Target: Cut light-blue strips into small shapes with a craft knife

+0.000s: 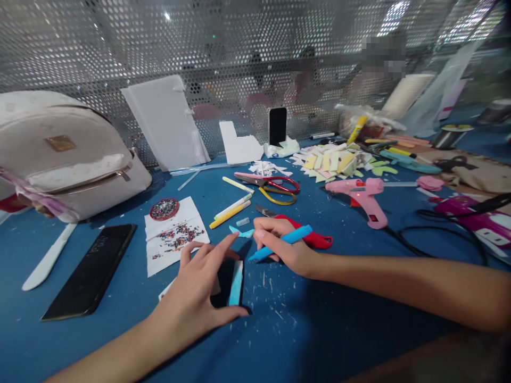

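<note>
Blue table, bright scraps

The table (287, 330) is deep blue, speckled with pale flecks. The marker (279, 242) at its centre is sky blue; the paper strip (236, 283) at seven o'clock from it is a lighter turquoise. At twelve o'clock the scissors (275, 189) have red and yellow handles. At two o'clock the glue gun (361, 194) is pink, and beyond it the paper scraps (333, 159) are pastel yellow, pink and green. At nine o'clock a white sheet (173, 234) carries multicoloured glitter, and past it lies a black phone (91, 268). At ten o'clock sits a cream backpack (67, 154) with a gold patch. The wall (239, 53) is silver, patterned with rows of round holes.
</note>
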Motion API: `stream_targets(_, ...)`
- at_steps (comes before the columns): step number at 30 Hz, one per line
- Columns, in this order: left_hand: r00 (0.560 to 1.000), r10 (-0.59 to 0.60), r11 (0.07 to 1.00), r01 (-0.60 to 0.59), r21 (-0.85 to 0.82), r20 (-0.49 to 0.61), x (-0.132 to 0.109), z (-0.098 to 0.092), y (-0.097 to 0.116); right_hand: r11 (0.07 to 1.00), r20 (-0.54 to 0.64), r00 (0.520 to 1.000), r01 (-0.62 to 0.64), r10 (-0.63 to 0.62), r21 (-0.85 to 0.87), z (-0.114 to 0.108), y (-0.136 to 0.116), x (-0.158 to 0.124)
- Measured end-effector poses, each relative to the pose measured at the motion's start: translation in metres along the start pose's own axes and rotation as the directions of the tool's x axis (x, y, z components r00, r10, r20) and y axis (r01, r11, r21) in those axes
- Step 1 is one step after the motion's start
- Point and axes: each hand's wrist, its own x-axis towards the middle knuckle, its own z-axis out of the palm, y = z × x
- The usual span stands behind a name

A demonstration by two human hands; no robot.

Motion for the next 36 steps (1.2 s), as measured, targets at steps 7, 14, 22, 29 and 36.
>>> stream_targets(7,0.999,-0.026,1.0,0.027,-0.008,0.04,-0.011,-0.001,0.007,0.993,0.169,0.982,-0.073,0.089,-0.097,0.005,0.004,0.001)
stream_targets(14,0.999,-0.042,0.998,0.042,-0.049,-0.001,-0.017,0.003,-0.004,0.978,0.243,0.963,-0.07,0.119,-0.199,0.005,0.002,0.003)
stream_targets(22,1.0,0.006,0.998,-0.005,0.063,-0.014,-0.02,0.001,-0.003,0.965,0.417,0.909,0.116,-0.008,-0.235,0.003,0.005,0.003)
stream_targets(29,0.999,0.006,0.994,-0.001,0.114,-0.045,-0.018,-0.001,-0.001,0.964,0.358,0.934,0.094,0.002,-0.249,0.002,0.007,0.002)
stream_targets(36,0.999,-0.015,0.994,0.019,0.111,-0.03,-0.019,0.0,-0.003,0.936,0.398,0.915,0.197,-0.068,-0.292,0.004,0.007,0.002)
